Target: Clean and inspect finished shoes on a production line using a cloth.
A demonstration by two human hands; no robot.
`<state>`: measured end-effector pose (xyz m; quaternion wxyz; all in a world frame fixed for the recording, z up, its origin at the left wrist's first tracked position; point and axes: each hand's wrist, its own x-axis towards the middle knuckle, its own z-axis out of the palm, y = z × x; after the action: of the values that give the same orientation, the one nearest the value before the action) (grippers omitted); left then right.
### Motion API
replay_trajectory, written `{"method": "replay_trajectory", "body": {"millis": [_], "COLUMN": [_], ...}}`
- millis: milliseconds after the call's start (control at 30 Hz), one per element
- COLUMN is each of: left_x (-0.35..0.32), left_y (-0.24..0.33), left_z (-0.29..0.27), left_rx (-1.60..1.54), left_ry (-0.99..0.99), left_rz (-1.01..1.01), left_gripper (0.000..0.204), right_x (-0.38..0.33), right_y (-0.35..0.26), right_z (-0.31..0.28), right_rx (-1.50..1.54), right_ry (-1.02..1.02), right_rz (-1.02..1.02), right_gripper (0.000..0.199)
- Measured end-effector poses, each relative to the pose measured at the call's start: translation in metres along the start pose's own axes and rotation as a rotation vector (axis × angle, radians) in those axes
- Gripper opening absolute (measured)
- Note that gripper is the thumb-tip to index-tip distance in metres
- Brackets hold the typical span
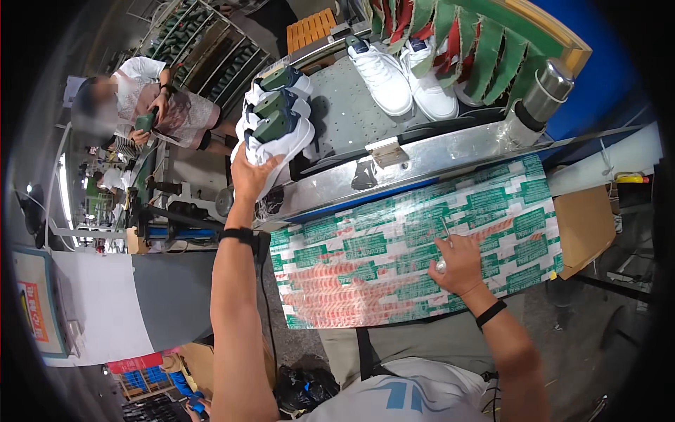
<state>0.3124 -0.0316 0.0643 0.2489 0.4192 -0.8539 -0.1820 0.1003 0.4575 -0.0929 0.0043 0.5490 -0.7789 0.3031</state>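
Along the conveyor's left end stand several white shoes (288, 133) with dark green lasts (271, 126) in them. My left hand (254, 174) grips the nearest one at its upper edge, thumb on the right side and the other fingers on the left. Over the table covered in green, white and red printed tape, my right hand (460, 266) is closed around a small tool (441, 266). A thin metal shaft sticks up past its fingers and a shiny rounded end shows below; its exact kind is unclear.
Farther along the conveyor (344, 91), a pair of white sneakers (383, 77) sits beneath hanging green and red strips (485, 56). A metal rail (436, 155) edges the belt. At the left, another person (162, 98) holds a dark green object. Brown cardboard (583, 228) adjoins the table's right end.
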Motion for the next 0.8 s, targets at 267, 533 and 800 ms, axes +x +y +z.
{"method": "replay_trajectory", "body": {"millis": [267, 533, 800], "left_x": [-0.017, 0.135, 0.204], "left_y": [0.119, 0.194, 0.143], "left_z": [0.04, 0.215, 0.289], "left_rx": [0.3, -0.341, -0.628], "left_ry": [0.283, -0.433, -0.228], "left_rz": [0.563, -0.377, -0.5], "left_gripper": [0.095, 0.117, 0.064], "right_x": [0.004, 0.007, 0.009], "right_y": [0.008, 0.007, 0.008], "right_z": [-0.005, -0.002, -0.004], "right_rx": [-0.022, 0.03, 0.006], "right_ry": [0.036, -0.004, -0.009], "right_rz": [-0.031, -0.007, -0.012], "right_gripper": [0.05, 0.049, 0.047]}}
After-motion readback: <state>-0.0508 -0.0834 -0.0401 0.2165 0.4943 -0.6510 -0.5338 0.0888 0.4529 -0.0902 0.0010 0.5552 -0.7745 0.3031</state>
